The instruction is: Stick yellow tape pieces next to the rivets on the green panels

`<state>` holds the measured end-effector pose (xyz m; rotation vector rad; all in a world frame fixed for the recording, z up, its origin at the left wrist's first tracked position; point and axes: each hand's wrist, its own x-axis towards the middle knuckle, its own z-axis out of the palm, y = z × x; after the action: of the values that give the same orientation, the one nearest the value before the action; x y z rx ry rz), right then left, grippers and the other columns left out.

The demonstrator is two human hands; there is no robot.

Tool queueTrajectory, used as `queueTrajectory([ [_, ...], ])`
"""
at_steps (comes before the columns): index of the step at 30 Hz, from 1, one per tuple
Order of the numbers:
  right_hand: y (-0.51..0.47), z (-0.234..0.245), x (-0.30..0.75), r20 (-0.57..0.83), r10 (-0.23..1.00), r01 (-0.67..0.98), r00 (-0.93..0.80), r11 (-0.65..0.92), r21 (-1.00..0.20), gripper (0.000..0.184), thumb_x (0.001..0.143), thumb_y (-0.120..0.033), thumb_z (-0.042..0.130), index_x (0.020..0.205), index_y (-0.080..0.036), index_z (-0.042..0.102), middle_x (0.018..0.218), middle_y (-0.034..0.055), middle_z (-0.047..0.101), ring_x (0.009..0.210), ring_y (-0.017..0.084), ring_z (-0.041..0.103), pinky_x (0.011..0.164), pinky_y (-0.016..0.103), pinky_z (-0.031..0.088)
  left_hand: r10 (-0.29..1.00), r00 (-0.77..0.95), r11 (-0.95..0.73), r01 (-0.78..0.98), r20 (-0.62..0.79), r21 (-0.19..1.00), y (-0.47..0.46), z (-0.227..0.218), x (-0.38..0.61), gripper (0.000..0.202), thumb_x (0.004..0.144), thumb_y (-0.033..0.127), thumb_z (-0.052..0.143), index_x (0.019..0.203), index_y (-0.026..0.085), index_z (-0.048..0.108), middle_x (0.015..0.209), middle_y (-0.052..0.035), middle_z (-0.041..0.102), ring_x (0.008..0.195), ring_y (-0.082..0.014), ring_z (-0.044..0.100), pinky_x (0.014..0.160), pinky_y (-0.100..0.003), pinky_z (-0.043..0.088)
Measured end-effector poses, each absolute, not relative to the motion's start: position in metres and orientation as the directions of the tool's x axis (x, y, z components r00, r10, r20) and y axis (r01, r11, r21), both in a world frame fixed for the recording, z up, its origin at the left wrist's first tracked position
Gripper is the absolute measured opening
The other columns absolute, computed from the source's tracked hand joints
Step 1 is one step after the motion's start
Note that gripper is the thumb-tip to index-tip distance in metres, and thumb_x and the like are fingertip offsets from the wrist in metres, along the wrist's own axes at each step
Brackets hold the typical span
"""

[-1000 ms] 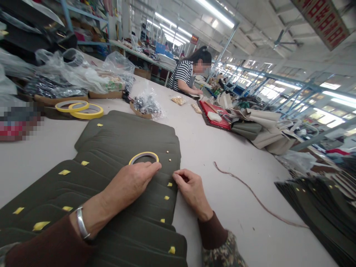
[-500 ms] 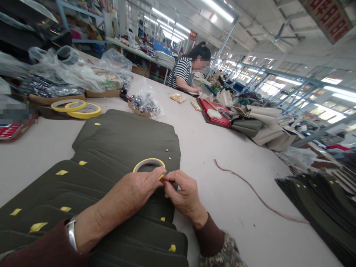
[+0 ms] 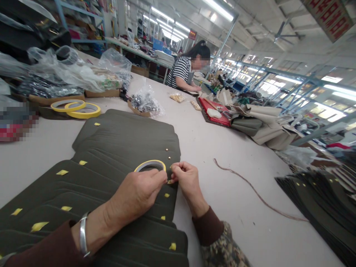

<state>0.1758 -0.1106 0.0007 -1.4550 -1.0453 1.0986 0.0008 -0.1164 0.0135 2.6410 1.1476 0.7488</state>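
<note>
Several dark olive leather panels (image 3: 122, 144) lie fanned out on the white table (image 3: 222, 167), each dotted with small yellow tape squares. My left hand (image 3: 139, 193) rests on the panels with its fingers curled round a small roll of yellow tape (image 3: 150, 165). My right hand (image 3: 185, 178) is just right of the roll, its thumb and fingertips pinched on the tape's free end (image 3: 169, 181) at a panel's edge. A small brass stud (image 3: 166, 149) sits on the top panel.
Two larger yellow tape rolls (image 3: 76, 108) lie at the back left beside plastic bags of parts (image 3: 69, 74). A brown cord (image 3: 250, 193) trails at right, near a stack of dark panels (image 3: 322, 207). A person in a striped shirt (image 3: 182, 72) works across the table.
My right hand moved from the panel edge to the tape roll and pinched the tape end. My left hand closed on the roll, which shifted slightly right.
</note>
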Motion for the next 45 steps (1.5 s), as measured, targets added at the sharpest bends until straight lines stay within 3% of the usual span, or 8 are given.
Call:
queueTrajectory([
  [8, -0.101, -0.012, 0.193, -0.059, 0.991, 0.263, 0.122, -0.09, -0.96, 0.017, 0.078, -0.03, 0.065, 0.079, -0.015, 0.072, 0.062, 0.0006, 0.067, 0.055, 0.011, 0.061, 0.05, 0.019, 0.05, 0.791, 0.579, -0.608, 0.78, 0.197, 0.148, -0.091, 0.009, -0.003, 0.018, 0.097, 0.019, 0.042, 0.098, 0.018, 0.06, 0.095, -0.0069, 0.066, 0.093, -0.0243, 0.057, 0.082, -0.038, 0.045],
  [16, -0.1, -0.007, 0.203, -0.184, 0.979, 0.127, 0.088, -0.194, -0.973, 0.021, 0.071, -0.033, 0.07, 0.074, -0.013, 0.069, 0.058, 0.0001, 0.065, 0.048, 0.009, 0.059, 0.05, 0.02, 0.051, 0.767, 0.626, -0.639, 0.728, 0.14, 0.249, -0.094, 0.012, -0.004, 0.022, 0.098, 0.018, 0.037, 0.094, 0.019, 0.059, 0.089, -0.0047, 0.063, 0.085, -0.0213, 0.053, 0.078, -0.036, 0.043],
  [22, -0.113, -0.004, 0.208, -0.328, 0.943, 0.284, -0.047, -0.302, -0.91, 0.019, 0.073, -0.033, 0.066, 0.073, -0.014, 0.067, 0.053, -0.0024, 0.061, 0.038, 0.007, 0.05, 0.037, 0.018, 0.04, 0.741, 0.665, -0.667, 0.713, 0.095, 0.214, -0.094, 0.016, -0.004, 0.019, 0.094, 0.012, 0.041, 0.093, 0.019, 0.059, 0.092, -0.0055, 0.063, 0.085, -0.0222, 0.052, 0.076, -0.036, 0.042],
  [28, -0.119, -0.002, 0.203, -0.246, 0.966, 0.461, -0.08, -0.183, -0.869, 0.015, 0.079, -0.027, 0.061, 0.074, -0.016, 0.07, 0.055, -0.003, 0.059, 0.042, 0.007, 0.047, 0.041, 0.018, 0.036, 0.732, 0.678, -0.673, 0.709, 0.057, 0.212, -0.096, 0.017, -0.003, 0.019, 0.096, 0.015, 0.04, 0.093, 0.019, 0.059, 0.091, -0.0052, 0.063, 0.082, -0.0215, 0.053, 0.074, -0.036, 0.042],
  [35, -0.122, 0.001, 0.193, -0.002, 0.992, 0.634, -0.13, 0.082, -0.769, 0.016, 0.079, -0.016, 0.059, 0.07, -0.017, 0.072, 0.066, 0.0002, 0.07, 0.06, 0.012, 0.058, 0.056, 0.022, 0.041, 0.732, 0.677, -0.677, 0.708, 0.079, 0.202, -0.098, 0.014, -0.005, 0.017, 0.095, 0.013, 0.043, 0.093, 0.019, 0.059, 0.091, -0.0051, 0.063, 0.083, -0.0218, 0.053, 0.073, -0.035, 0.041],
  [38, -0.121, 0.0, 0.191, 0.024, 0.994, 0.682, -0.108, 0.092, -0.726, 0.013, 0.078, -0.016, 0.061, 0.074, -0.017, 0.072, 0.066, 0.0006, 0.07, 0.06, 0.013, 0.061, 0.058, 0.023, 0.042, 0.727, 0.679, -0.684, 0.704, 0.099, 0.192, -0.098, 0.011, -0.006, 0.016, 0.095, 0.015, 0.043, 0.093, 0.02, 0.059, 0.09, -0.0051, 0.063, 0.082, -0.022, 0.053, 0.072, -0.035, 0.04],
  [42, -0.124, -0.003, 0.197, -0.049, 0.999, 0.619, 0.003, -0.041, -0.785, 0.023, 0.081, -0.026, 0.064, 0.102, -0.017, 0.068, 0.054, -0.0048, 0.061, 0.047, 0.013, 0.056, 0.049, 0.023, 0.042, 0.731, 0.669, -0.682, 0.706, 0.135, 0.19, -0.098, 0.01, -0.006, 0.016, 0.094, 0.014, 0.044, 0.094, 0.021, 0.058, 0.089, -0.0043, 0.062, 0.08, -0.0219, 0.052, 0.071, -0.035, 0.038],
  [45, -0.129, -0.004, 0.203, -0.049, 0.999, 0.564, -0.018, -0.031, -0.825, 0.014, 0.085, -0.029, 0.061, 0.088, -0.018, 0.069, 0.058, -0.0017, 0.065, 0.051, 0.014, 0.059, 0.05, 0.024, 0.045, 0.725, 0.671, -0.688, 0.691, 0.155, 0.221, -0.098, 0.012, -0.007, 0.016, 0.095, 0.014, 0.043, 0.093, 0.02, 0.058, 0.089, -0.0041, 0.061, 0.082, -0.0214, 0.052, 0.072, -0.034, 0.039],
])
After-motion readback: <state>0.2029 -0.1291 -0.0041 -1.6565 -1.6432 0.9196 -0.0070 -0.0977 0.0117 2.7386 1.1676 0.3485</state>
